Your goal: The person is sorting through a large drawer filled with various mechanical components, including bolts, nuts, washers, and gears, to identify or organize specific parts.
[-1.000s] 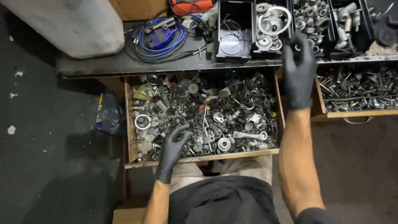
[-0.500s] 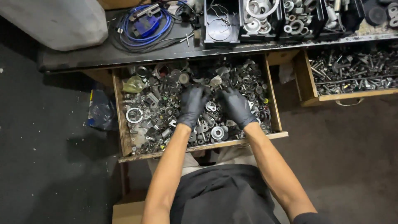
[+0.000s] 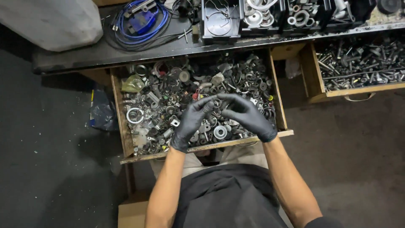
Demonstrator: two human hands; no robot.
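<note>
We count two open wooden drawers: the big drawer (image 3: 122, 122) near us at centre, heaped with washers, rings, springs and nuts too many to count, and a second drawer (image 3: 314, 86) to the right holding bolts. Far side, on the dark bench top (image 3: 84, 55): one coil of blue cable (image 3: 141, 23), four black bins in view, the first bin (image 3: 219, 21) nearly bare, the others with rings and fittings. One grey bag (image 3: 46, 21) far left, one dark plastic bag (image 3: 101, 114) on the floor left of the drawer. Two hands, both in black gloves, bare forearms rising from the near edge. Left hand (image 3: 190, 122) and right hand (image 3: 249, 115) meet over the drawer's middle, fingertips together, pinching a small ring (image 3: 209, 106) between them; the part is tiny and partly hidden, so its exact kind we cannot tell. The ring sits above the heap, held between both sets of fingers, wrists angled inward.
</note>
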